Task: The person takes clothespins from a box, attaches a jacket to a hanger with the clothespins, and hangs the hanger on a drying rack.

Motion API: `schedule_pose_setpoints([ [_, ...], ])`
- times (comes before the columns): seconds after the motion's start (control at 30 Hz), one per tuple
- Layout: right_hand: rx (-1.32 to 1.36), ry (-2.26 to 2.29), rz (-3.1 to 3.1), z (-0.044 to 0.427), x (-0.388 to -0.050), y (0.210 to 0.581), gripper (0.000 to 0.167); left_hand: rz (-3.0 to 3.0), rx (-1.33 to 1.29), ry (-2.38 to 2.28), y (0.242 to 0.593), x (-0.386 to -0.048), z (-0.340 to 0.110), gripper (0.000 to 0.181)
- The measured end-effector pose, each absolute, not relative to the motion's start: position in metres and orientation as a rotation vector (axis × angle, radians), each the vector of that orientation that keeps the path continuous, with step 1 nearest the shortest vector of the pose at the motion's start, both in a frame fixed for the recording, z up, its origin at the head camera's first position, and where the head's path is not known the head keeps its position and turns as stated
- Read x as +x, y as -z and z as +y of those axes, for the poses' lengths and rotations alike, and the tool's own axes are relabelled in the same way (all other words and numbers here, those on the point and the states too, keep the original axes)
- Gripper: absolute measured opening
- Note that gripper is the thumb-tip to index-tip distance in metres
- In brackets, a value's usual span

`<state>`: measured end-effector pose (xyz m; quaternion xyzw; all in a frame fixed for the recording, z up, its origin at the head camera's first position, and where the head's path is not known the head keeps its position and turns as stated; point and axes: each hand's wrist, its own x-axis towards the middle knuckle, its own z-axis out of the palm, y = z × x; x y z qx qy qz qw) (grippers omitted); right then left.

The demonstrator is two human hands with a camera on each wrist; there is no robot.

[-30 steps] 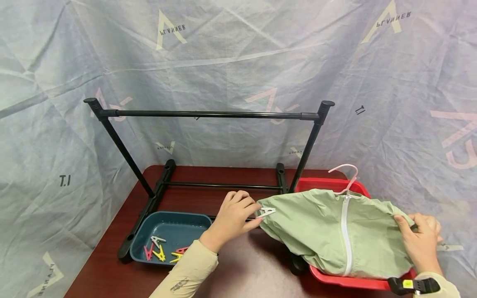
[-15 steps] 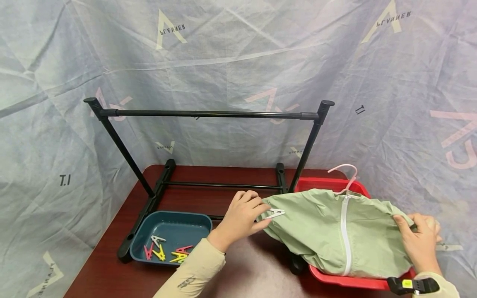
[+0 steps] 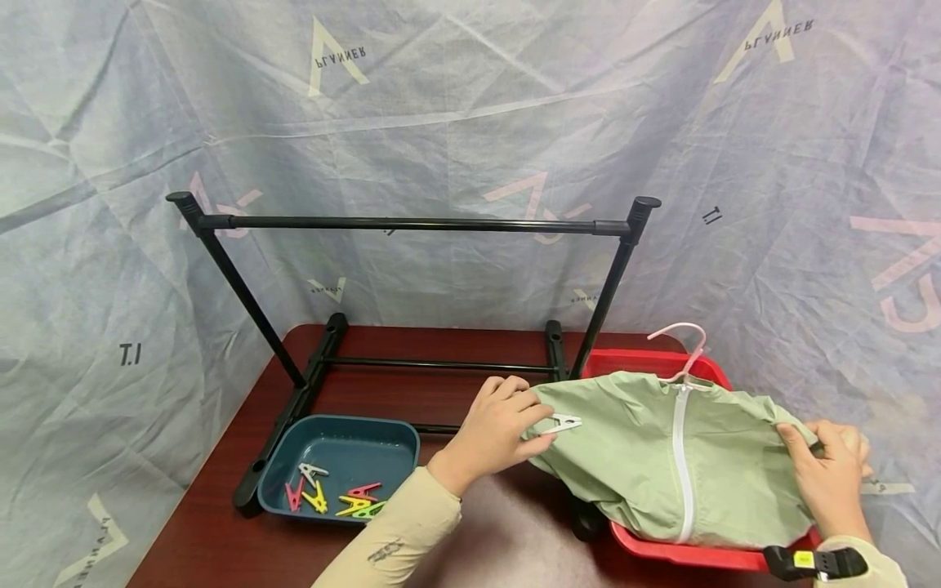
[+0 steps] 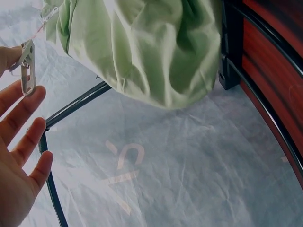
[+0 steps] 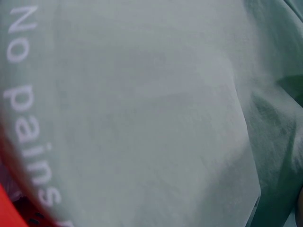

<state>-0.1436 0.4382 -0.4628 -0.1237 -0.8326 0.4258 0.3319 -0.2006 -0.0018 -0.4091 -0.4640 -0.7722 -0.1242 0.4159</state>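
Note:
A light green zip-up jacket point(image 3: 625, 441) hangs on a pink hanger point(image 3: 687, 335), spread over a red basket point(image 3: 680, 557). My left hand point(image 3: 494, 429) pinches a white clothespin point(image 3: 564, 422) between thumb and index finger, in front of the jacket's left-hand sleeve in the head view. The left wrist view shows that clothespin point(image 4: 28, 68) apart from the green cloth point(image 4: 142, 52), the other fingers of the left hand point(image 4: 19, 156) spread. My right hand point(image 3: 831, 469) grips the jacket at its right-hand shoulder. Green cloth point(image 5: 142, 118) with white lettering fills most of the right wrist view.
A black rack point(image 3: 434, 224) stands on the dark red table point(image 3: 397, 400), its right post beside the basket. A blue tray point(image 3: 360, 433) at the left holds several clothespins in white, pink, yellow and green. Grey printed sheeting point(image 3: 441, 106) hangs behind.
My left hand has moved right with the white clothespin, farther over the sleeve, away from the tray. The right hand, jacket and basket look unmoved.

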Motion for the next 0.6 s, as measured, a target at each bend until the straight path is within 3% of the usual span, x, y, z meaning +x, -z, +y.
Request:
schedule_pose_setpoints([
  [0.6, -0.316, -1.126, -2.192, 0.44, -0.146, 0.463, 0.029, -1.982, -1.196, 0.22, 0.408, -0.194, 0.025, 0.019],
])
